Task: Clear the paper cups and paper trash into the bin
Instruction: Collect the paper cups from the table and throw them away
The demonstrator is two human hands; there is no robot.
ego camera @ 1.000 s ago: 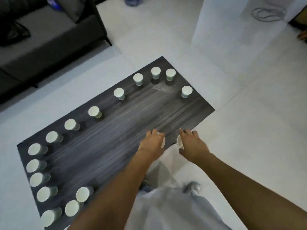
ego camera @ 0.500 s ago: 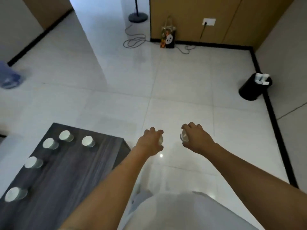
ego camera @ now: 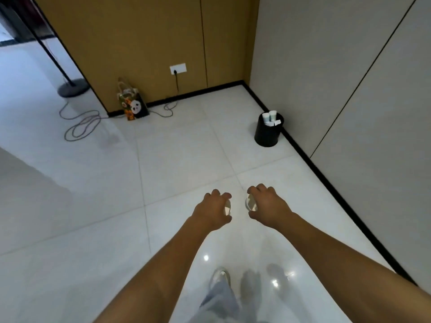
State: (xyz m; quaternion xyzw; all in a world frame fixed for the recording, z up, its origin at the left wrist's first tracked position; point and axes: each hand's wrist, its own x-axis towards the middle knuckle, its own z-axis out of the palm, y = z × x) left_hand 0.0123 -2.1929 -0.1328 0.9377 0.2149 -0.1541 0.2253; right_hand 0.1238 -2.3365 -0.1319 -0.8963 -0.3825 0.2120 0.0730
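Gone from view now is the dark wooden table, while the left hand (ego camera: 213,212) and right hand (ego camera: 268,207) each grip a small white paper cup (ego camera: 251,203) over the white tiles, the round black bin (ego camera: 267,134) well ahead by the wall.

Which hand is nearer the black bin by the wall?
Right. The right hand, holding a paper cup, is below-left of the black bin; the left hand is farther left.

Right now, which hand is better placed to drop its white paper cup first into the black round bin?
Probably the right hand: the bin stands ahead on the right, nearer it than the left hand.
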